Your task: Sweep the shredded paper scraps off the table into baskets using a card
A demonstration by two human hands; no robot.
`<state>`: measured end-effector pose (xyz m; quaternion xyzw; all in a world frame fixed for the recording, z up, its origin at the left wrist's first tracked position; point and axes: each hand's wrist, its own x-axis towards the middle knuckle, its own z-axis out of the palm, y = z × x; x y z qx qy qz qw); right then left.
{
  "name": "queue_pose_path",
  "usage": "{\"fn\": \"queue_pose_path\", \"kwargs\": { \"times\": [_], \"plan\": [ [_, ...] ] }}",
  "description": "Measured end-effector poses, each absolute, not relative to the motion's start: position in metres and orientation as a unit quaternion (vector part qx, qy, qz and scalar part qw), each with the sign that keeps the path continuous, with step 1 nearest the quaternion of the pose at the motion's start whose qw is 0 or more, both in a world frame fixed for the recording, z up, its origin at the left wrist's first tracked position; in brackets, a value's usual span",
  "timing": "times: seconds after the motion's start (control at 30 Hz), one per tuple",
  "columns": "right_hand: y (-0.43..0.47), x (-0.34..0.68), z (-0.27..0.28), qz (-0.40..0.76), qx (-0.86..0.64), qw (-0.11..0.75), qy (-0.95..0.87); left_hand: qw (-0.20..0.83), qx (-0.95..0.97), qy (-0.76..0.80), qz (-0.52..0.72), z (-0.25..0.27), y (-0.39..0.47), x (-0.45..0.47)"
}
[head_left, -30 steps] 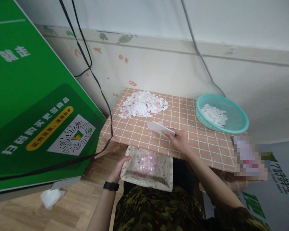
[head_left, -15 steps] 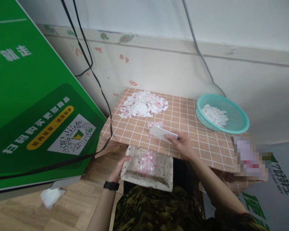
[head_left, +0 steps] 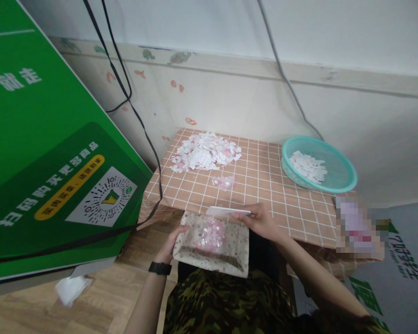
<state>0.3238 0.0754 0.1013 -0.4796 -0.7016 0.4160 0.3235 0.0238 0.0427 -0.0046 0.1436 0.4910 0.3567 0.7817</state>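
Observation:
My left hand (head_left: 170, 246) grips the left rim of a speckled beige tray (head_left: 237, 253), which is tilted just below the table's front edge. Pink and white scraps, some of them shiny and clear, lie in the tray (head_left: 212, 235). A flat white plate with rounded corners (head_left: 226, 211) is in my right hand (head_left: 261, 221), turned almost edge-on at the table edge above the tray; its exact kind is unclear. Just beyond it on the table lies a small patch of pink and clear scraps (head_left: 225, 182). Farther back is a large heap of white and pink paper pieces (head_left: 204, 152).
A turquoise mesh basket (head_left: 343, 178) with white pieces stands at the right of the checked table (head_left: 257, 162). A blurred-out item (head_left: 357, 227) lies at the right corner. To the left leans a green sign (head_left: 52, 116), with black cables hanging before it.
My right hand has drawn the white plate back toward me, from the small scrap patch to the table edge, tipping it more edge-on. My left hand and the tray have barely moved.

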Motion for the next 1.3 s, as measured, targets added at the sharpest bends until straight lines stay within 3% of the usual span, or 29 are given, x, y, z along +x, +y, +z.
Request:
{"fn": "queue_pose_path", "kwargs": {
  "times": [0.1,0.2,0.3,1.3],
  "plan": [
    [0.076,0.338,0.101,0.409,-0.511,0.34,-0.675,0.775,0.143,0.502,0.356,-0.002,0.042,0.024],
    [0.089,0.358,0.097,0.335,-0.615,0.403,-0.589,0.775,0.135,0.509,0.348,0.001,0.042,0.025],
    [0.105,0.37,0.093,0.289,-0.658,0.408,-0.563,0.785,0.122,0.498,0.347,0.004,0.041,0.026],
    [0.115,0.347,0.093,0.382,-0.566,0.342,-0.645,0.771,0.154,0.49,0.375,-0.002,0.041,0.028]
  ]
}}
